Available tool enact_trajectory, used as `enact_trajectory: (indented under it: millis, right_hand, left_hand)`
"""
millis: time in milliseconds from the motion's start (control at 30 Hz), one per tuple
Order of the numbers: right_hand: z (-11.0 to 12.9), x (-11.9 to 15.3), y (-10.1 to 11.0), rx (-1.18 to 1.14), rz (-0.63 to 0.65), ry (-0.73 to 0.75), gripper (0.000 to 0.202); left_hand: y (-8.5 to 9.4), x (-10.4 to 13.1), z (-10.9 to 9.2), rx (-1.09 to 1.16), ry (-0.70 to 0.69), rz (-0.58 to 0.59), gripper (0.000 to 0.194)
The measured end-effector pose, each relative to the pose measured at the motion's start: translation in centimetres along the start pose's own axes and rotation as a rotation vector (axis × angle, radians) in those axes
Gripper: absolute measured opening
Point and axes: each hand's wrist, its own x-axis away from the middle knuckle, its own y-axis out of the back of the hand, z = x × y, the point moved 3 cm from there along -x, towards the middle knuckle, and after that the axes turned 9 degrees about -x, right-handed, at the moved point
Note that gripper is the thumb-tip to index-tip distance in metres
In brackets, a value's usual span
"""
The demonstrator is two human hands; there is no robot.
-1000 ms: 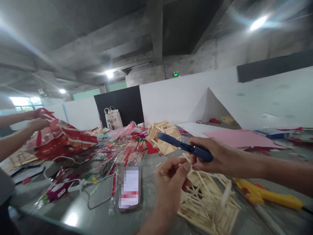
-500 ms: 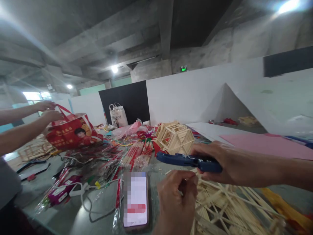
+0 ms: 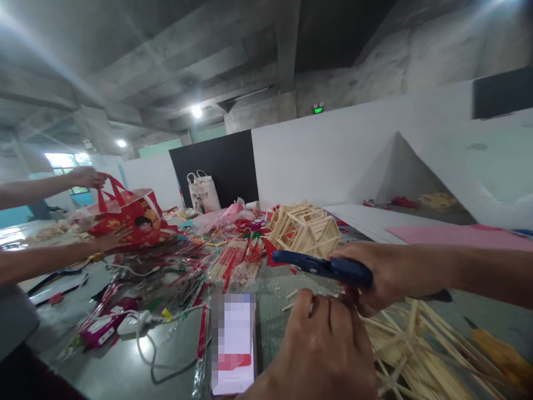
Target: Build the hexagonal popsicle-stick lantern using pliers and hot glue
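Note:
My right hand (image 3: 381, 272) is closed around a long dark-blue hand tool (image 3: 322, 268), whose narrow end points left; its exact kind is unclear. Just below it, my left hand (image 3: 322, 339) has its fingers curled and meets the right hand's fingertips. Whatever the left fingers pinch is hidden behind them. Beneath and to the right of both hands lies a lattice of thin wooden sticks (image 3: 410, 339). Beyond the tool stands a many-sided stick frame (image 3: 306, 229).
A phone (image 3: 234, 344) with a lit screen lies left of my left hand. White cables and a purple power strip (image 3: 109, 322) are farther left. Red-wrapped stick bundles (image 3: 229, 261) lie ahead. Across the table, another person's hands touch a red bag (image 3: 137, 219). Pink sheet (image 3: 453, 239) is at right.
My left hand has moved right and turned its back to view, closing in on my right hand. The other person's one hand has dropped from the bag's handle to its side.

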Motion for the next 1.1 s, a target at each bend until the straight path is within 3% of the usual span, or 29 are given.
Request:
enact_trajectory:
  millis: [167,367,533,700,800,900,967,1033,1100]
  right_hand:
    - [-1.2,-0.5,0.2,-0.022,-0.013,-0.026,0.025]
    - [-1.2,-0.8,0.5,0.064,-0.013,-0.033,0.024]
    - [-2.2,-1.1,1.2,-0.024,-0.014,-0.037,0.024]
    - [-1.0,-0.6,2.2,-0.146,0.011,-0.067,0.029]
    - [0.4,0.3,3.6,-0.218,-0.099,-0.023,0.024]
    - [0.9,1.1,5.6,-0.297,-0.333,0.094,0.022]
    - [0.3,1.3,6.6,-0.379,-0.489,0.164,0.023]
    - [-0.7,1.1,6.7,-0.447,-0.589,0.19,0.026]
    - [-1.6,0.4,6.0,-0.481,-0.625,0.196,0.028]
  left_hand:
    - [-0.6,0.0,0.2,0.004,-0.049,0.001,0.021]
    - [-1.9,0.4,-0.1,0.032,-0.036,0.011,0.019]
    - [-1.9,-0.5,0.2,0.003,0.005,0.021,0.015]
    - [-2.4,-1.1,1.5,0.053,0.027,-0.073,0.013]
    - [-3.9,-0.8,3.8,0.321,0.252,-0.063,0.012]
    - [-6.7,-0.1,6.4,0.883,0.808,0.19,0.009]
    - [-8.1,0.1,7.1,1.338,1.143,0.29,0.013]
    - [-8.7,-0.3,7.1,1.697,1.374,0.285,0.013]
    - [-8.7,-1.0,6.9,1.865,1.524,0.235,0.012]
